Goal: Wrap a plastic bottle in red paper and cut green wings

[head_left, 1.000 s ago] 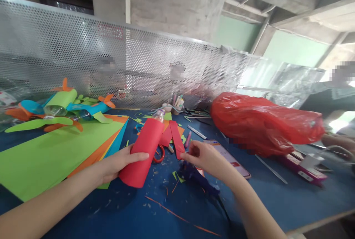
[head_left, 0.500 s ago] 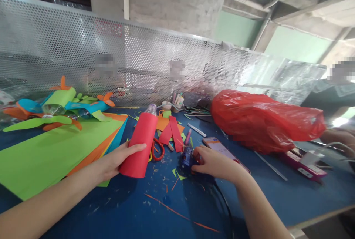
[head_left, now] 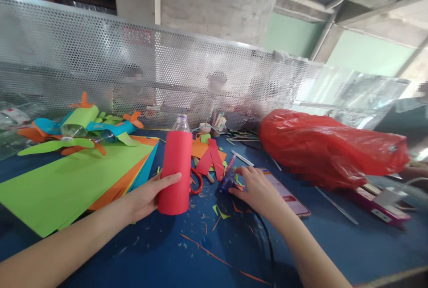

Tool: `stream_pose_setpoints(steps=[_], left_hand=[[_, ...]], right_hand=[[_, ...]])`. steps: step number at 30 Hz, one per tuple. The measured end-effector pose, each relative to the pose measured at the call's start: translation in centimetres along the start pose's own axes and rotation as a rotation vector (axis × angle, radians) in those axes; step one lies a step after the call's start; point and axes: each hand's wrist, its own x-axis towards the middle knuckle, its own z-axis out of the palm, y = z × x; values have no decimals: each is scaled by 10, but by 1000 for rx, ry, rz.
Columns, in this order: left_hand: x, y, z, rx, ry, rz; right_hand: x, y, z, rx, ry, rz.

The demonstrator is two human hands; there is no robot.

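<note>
My left hand (head_left: 146, 197) is closed around the lower part of a plastic bottle wrapped in red paper (head_left: 175, 173), which stands upright on the blue table (head_left: 334, 239) with its clear neck showing at the top. To the right, my right hand (head_left: 257, 189) lies low over the table with its fingers stretched out. Its fingertips are at a purple glue gun (head_left: 226, 182) lying on the table. A black cord (head_left: 267, 245) runs from there toward me. Red paper strips (head_left: 212, 161) and red-handled scissors (head_left: 198, 182) lie just behind the bottle.
Green, orange and blue paper sheets (head_left: 67, 181) cover the left, with paper-and-bottle planes (head_left: 78, 126) behind. A phone (head_left: 286, 194) lies by my right hand, and a red plastic bag (head_left: 329, 150) and a purple box (head_left: 377, 203) sit further right. A perforated metal screen (head_left: 200, 78) backs the table; people sit beyond.
The red-wrapped bottle went from tilted to upright in my left hand. My right hand came down to the table with the glue gun and its fingers spread out.
</note>
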Motion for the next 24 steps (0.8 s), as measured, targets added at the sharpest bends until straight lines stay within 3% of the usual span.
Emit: stream_pose_setpoints(steps=[3,6,8,12,24], left_hand=[[-2,-3,2,-20,-97,59],[-4,-7,7,42,-151,135],[-5,-11,10,93,-181,208],[-5,-17,15,151,-186,300],[-8,-24,19,262,-221,294]], right_hand=[[-5,-22,6,368,194,-118],[-15,-46,15,896,-6,-340],[-22,-58,20,1105,-141,-419],[-28,-66,29,1153,-196,-409],[-28,-67,32,1144,-260,-450]])
